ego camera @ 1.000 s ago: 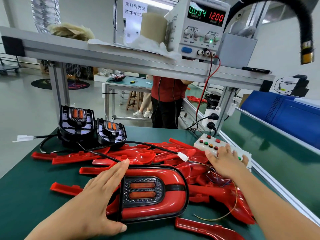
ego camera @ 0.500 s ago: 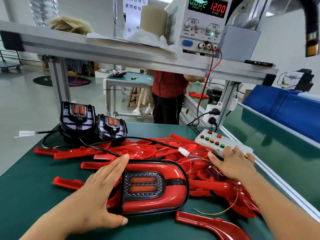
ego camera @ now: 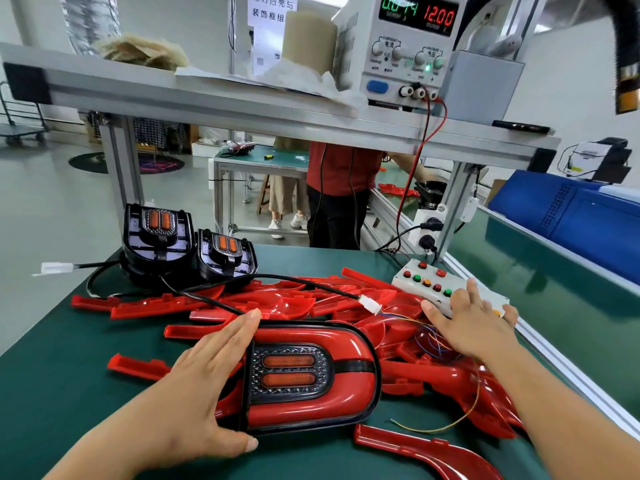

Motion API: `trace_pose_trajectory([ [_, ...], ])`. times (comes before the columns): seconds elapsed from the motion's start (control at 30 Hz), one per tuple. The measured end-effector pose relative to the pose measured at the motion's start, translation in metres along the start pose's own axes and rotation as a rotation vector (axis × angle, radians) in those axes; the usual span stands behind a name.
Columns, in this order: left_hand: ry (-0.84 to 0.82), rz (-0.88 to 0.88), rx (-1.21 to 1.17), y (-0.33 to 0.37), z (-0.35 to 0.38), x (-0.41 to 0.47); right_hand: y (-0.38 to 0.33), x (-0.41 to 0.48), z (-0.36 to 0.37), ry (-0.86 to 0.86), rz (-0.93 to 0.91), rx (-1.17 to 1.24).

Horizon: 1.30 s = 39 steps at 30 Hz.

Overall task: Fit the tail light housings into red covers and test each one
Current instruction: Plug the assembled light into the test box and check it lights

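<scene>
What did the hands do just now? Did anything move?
The right hand slid a little along the button box, toward its near end, fingers spread on it. The green current reading on the power supply changed. The left hand stayed flat against the tail light; voltage still reads 12.00.

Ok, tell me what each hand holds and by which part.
Neither hand grips anything. The left hand lies flat against the left end of the tail light, steadying it; the right hand rests straight-fingered on the button box.
</scene>
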<state>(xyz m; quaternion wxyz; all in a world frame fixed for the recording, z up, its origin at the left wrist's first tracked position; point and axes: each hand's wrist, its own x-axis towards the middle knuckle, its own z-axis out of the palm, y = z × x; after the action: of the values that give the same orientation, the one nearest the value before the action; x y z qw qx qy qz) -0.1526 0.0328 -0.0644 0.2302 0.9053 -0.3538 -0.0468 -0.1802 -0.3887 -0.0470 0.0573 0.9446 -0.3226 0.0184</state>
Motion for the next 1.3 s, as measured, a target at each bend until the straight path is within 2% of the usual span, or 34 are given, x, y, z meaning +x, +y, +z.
trace_pose_trajectory([
  [0.3,0.016,0.007,0.003,0.001,-0.002,-0.001,-0.003,-0.003,-0.001,-0.039,-0.072,-0.119],
  [0.8,0.003,-0.006,0.003,0.009,-0.006,-0.004,-0.004,-0.001,-0.002,-0.078,-0.122,-0.132],
  [0.97,-0.017,-0.011,0.034,0.012,-0.009,-0.004,-0.007,0.003,-0.016,-0.134,-0.169,-0.199],
  [1.17,-0.021,-0.008,0.039,0.009,-0.007,-0.002,-0.012,0.013,-0.029,-0.289,-0.144,-0.264],
  [1.3,-0.022,-0.003,0.035,0.007,-0.006,-0.001,-0.015,0.017,-0.029,-0.255,-0.144,-0.298],
])
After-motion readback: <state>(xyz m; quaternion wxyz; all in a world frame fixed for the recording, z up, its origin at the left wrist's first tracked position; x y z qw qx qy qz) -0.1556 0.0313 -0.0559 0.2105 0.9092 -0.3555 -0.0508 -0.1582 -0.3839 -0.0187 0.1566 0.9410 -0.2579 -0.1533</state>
